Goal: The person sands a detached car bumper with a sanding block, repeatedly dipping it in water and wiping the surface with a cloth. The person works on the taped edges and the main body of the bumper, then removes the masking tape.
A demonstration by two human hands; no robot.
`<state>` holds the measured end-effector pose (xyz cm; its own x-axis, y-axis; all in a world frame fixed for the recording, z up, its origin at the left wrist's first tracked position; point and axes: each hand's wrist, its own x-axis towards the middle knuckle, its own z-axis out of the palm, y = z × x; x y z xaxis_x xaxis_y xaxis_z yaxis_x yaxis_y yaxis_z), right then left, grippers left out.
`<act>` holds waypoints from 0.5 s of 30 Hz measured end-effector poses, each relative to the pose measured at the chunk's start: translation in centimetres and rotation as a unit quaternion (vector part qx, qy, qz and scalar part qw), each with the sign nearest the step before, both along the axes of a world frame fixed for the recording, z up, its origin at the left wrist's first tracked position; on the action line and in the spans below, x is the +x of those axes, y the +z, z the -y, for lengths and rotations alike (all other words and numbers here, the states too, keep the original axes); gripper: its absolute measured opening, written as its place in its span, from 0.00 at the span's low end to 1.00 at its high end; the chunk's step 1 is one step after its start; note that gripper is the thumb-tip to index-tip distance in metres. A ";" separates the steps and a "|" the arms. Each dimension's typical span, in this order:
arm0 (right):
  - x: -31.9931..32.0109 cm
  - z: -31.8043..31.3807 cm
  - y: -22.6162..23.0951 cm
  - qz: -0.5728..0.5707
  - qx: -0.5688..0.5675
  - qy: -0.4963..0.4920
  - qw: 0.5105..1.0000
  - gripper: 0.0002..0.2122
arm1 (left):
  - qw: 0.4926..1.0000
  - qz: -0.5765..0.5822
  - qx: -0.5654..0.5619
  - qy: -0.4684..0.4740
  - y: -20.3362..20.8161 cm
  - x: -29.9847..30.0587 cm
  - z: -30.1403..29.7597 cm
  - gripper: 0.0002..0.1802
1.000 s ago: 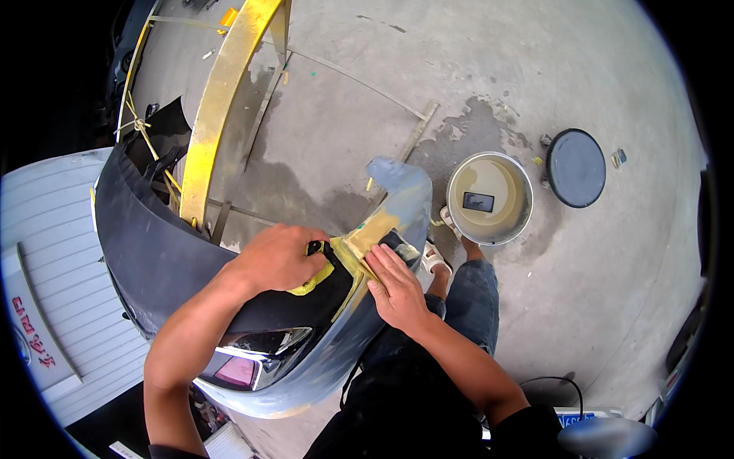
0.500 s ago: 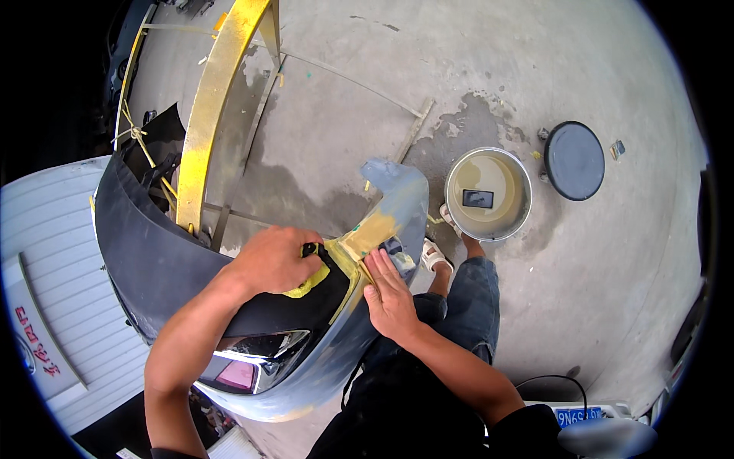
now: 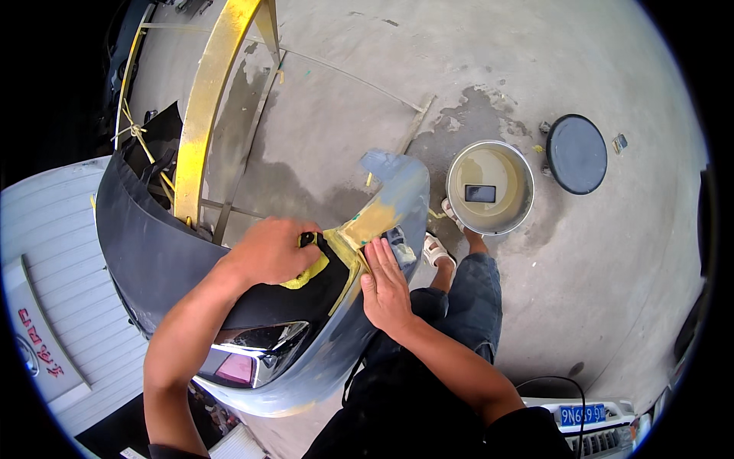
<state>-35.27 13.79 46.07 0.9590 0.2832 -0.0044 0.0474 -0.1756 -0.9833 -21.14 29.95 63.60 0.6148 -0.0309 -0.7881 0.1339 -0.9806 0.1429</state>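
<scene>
A grey and black car bumper point(image 3: 164, 237) stretches across in front of me, with tan filler point(image 3: 371, 222) on its grey corner. My left hand point(image 3: 271, 251) is closed round a crumpled yellow cloth point(image 3: 312, 271) and presses it on the black part beside the filler. Something small and black pokes out by its index finger. Just right of it, my right hand point(image 3: 388, 287) lies with its fingers pressed together on the grey edge. A thin tan sheet, maybe sandpaper, shows only as an edge between thumb and fingers; the fingers cover the rest.
A yellow metal stand point(image 3: 200, 130) rises behind the bumper. At the right, a metal bucket point(image 3: 527, 206) of cloudy water has a dark rectangular object point(image 3: 480, 193) inside its outline. A round black stool point(image 3: 576, 154) stands beyond it. Wet patches mark the concrete floor.
My left hand and the yellow cloth have slid slightly left, away from the filler. My right hand has shifted up a little along the edge. The whole view has also moved slightly.
</scene>
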 end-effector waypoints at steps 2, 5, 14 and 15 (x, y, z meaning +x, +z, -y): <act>-1.7 -0.1 0.7 0.009 -0.005 0.007 1.000 0.23 | 1.000 -0.003 0.012 -0.002 -0.3 0.2 0.0 0.21; -1.9 0.9 0.7 0.002 0.012 0.035 0.999 0.23 | 1.000 -0.009 0.015 0.013 0.2 0.2 0.5 0.21; 0.3 1.0 -0.3 0.013 0.026 0.009 1.000 0.20 | 1.000 0.012 0.017 0.001 0.1 0.0 0.4 0.20; 1.7 0.7 -0.7 -0.031 0.040 -0.005 0.999 0.20 | 1.000 0.000 0.023 0.000 0.2 0.2 0.4 0.20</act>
<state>-33.62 13.09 45.33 0.9606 0.2748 -0.0418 -0.0158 -0.0963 -0.9952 -20.93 29.51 63.77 0.6145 0.0051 -0.7889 0.1335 -0.9862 0.0976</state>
